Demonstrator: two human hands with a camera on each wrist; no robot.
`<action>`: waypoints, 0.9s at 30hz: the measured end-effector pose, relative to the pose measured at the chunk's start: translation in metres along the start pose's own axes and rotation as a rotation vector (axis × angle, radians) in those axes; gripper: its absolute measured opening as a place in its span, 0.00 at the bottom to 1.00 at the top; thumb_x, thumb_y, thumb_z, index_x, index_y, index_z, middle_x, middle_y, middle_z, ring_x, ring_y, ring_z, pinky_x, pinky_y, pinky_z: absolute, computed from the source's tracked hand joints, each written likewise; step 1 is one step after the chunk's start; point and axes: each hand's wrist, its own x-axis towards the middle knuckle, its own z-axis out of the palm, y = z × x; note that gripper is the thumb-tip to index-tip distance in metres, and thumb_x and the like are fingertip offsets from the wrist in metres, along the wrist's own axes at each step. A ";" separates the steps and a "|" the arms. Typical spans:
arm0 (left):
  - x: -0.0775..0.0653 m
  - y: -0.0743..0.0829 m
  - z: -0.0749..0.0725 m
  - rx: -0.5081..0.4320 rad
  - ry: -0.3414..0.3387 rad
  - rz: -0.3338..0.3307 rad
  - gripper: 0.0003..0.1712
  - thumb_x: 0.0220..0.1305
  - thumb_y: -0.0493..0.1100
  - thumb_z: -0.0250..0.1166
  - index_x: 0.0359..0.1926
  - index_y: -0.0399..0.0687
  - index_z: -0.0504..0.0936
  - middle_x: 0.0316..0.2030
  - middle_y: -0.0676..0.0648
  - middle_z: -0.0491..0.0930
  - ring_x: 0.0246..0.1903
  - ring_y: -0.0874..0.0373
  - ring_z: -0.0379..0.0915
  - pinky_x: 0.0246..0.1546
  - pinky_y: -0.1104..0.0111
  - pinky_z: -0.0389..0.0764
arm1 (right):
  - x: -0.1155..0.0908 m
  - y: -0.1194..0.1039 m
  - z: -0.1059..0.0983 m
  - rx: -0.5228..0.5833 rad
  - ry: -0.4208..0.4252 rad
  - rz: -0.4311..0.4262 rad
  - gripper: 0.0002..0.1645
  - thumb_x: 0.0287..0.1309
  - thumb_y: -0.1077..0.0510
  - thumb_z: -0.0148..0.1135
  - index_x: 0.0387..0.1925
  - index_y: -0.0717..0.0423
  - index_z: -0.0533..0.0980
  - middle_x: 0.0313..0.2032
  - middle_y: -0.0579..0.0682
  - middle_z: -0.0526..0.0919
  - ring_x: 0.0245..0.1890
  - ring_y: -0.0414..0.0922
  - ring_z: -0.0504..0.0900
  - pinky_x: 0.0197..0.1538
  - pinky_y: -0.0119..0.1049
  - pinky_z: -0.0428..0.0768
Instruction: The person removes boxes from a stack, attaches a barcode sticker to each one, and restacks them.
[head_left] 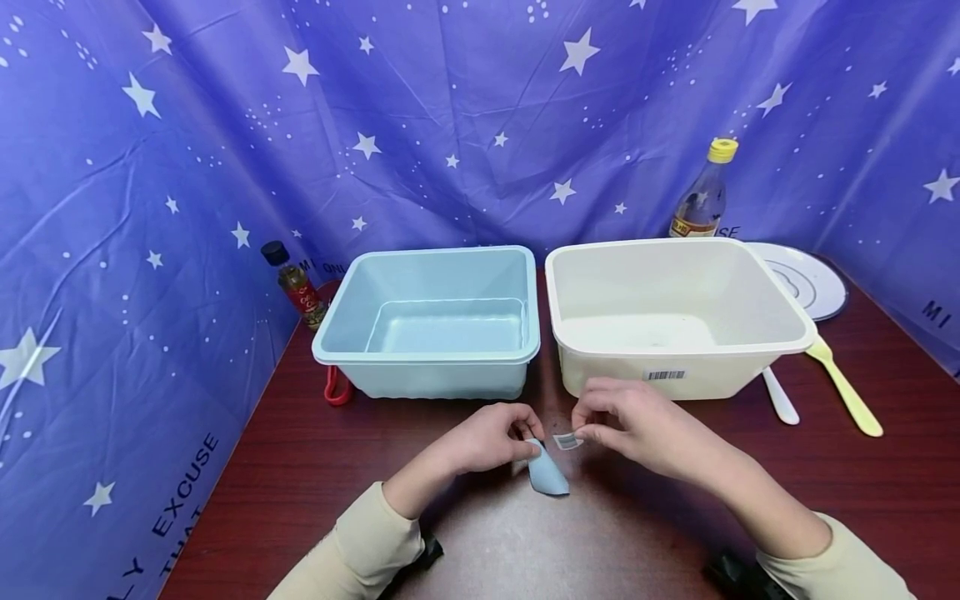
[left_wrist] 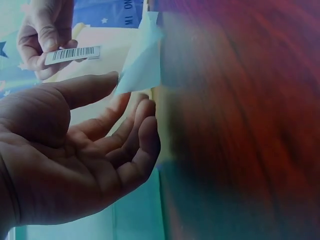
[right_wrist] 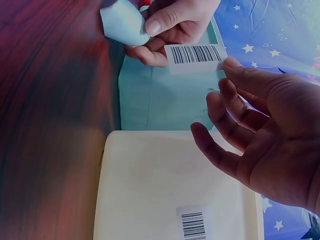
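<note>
My left hand pinches a small piece of light blue paper between thumb and forefinger. The paper is curled and hangs down from the fingertips. A little to the right, my right hand pinches a white barcode sticker by one end, its printed bars clear in the right wrist view. Sticker and paper are apart. Behind the hands stand a light blue basin on the left and a cream basin on the right. Another barcode label is stuck on the cream basin's front wall.
A small bottle with a black cap and a red object are left of the blue basin. Behind the cream basin is a yellow-capped bottle. On the right lie a white plate, a yellow utensil and a white handle.
</note>
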 end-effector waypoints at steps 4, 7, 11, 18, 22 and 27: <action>0.000 0.003 0.000 0.055 0.076 0.045 0.04 0.62 0.35 0.70 0.38 0.45 0.83 0.30 0.54 0.80 0.32 0.64 0.75 0.37 0.72 0.76 | 0.000 0.001 0.000 0.003 -0.011 0.008 0.10 0.58 0.61 0.73 0.32 0.42 0.81 0.32 0.31 0.74 0.30 0.30 0.72 0.33 0.31 0.75; -0.002 0.007 -0.001 0.080 0.147 0.068 0.04 0.64 0.35 0.69 0.39 0.46 0.83 0.33 0.54 0.80 0.35 0.61 0.77 0.39 0.72 0.76 | 0.000 0.002 0.000 0.004 -0.021 0.016 0.10 0.58 0.62 0.73 0.32 0.42 0.81 0.32 0.31 0.74 0.30 0.30 0.72 0.34 0.31 0.75; -0.005 0.013 -0.004 0.092 0.242 0.109 0.04 0.66 0.35 0.67 0.40 0.47 0.84 0.37 0.53 0.81 0.39 0.56 0.77 0.42 0.68 0.76 | 0.000 0.002 0.000 -0.004 -0.029 0.027 0.10 0.59 0.62 0.72 0.32 0.43 0.81 0.32 0.31 0.73 0.30 0.31 0.72 0.34 0.31 0.75; -0.009 0.023 -0.005 -0.067 0.226 0.178 0.04 0.68 0.36 0.65 0.41 0.46 0.86 0.38 0.56 0.82 0.34 0.63 0.75 0.33 0.72 0.78 | 0.001 0.003 0.001 0.009 -0.048 0.040 0.10 0.58 0.63 0.73 0.32 0.44 0.82 0.31 0.32 0.73 0.30 0.31 0.72 0.34 0.31 0.75; -0.010 0.026 -0.004 -0.076 0.161 0.206 0.03 0.68 0.38 0.67 0.40 0.50 0.86 0.33 0.60 0.81 0.34 0.68 0.74 0.35 0.72 0.78 | 0.001 0.004 0.004 0.022 -0.053 0.039 0.10 0.56 0.64 0.74 0.32 0.44 0.82 0.31 0.32 0.74 0.29 0.31 0.73 0.33 0.32 0.76; -0.010 0.027 -0.002 -0.066 0.109 0.225 0.04 0.66 0.36 0.69 0.38 0.50 0.86 0.29 0.61 0.81 0.32 0.69 0.75 0.36 0.72 0.79 | 0.001 0.002 0.007 0.026 -0.065 0.046 0.11 0.55 0.64 0.74 0.32 0.43 0.83 0.31 0.31 0.75 0.30 0.31 0.73 0.33 0.30 0.76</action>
